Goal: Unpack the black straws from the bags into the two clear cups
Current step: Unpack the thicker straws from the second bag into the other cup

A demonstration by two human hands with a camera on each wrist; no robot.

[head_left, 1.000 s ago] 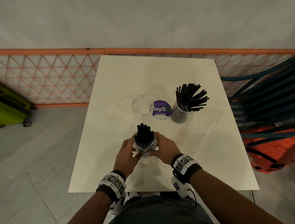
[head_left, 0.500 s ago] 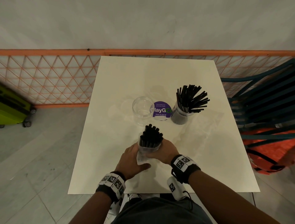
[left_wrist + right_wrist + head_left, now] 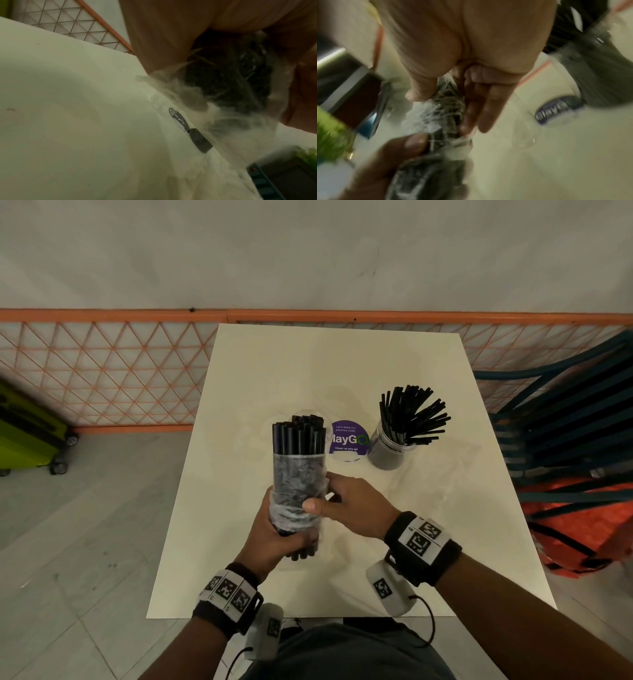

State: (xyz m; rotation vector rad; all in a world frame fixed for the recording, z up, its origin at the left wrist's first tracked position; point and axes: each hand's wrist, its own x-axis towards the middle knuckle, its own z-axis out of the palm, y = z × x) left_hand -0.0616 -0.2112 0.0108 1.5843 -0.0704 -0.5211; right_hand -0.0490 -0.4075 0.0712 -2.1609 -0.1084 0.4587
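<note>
Gripping the lower end of the straw bundle (image 3: 298, 436), the left hand (image 3: 274, 537) holds it upright above the counter (image 3: 260, 378), while the right hand (image 3: 356, 505) pinches the crumpled bag (image 3: 297, 491) around its middle. The empty cup (image 3: 310, 414) stands behind the bundle; the filled cup (image 3: 388, 451) stands right of the sticker (image 3: 349, 438).

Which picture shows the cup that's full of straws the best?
The head view: the full cup stands whole on the table, black straws fanning out. The right wrist view shows it only as a blurred side; the left wrist view, a small grey sliver.
</note>
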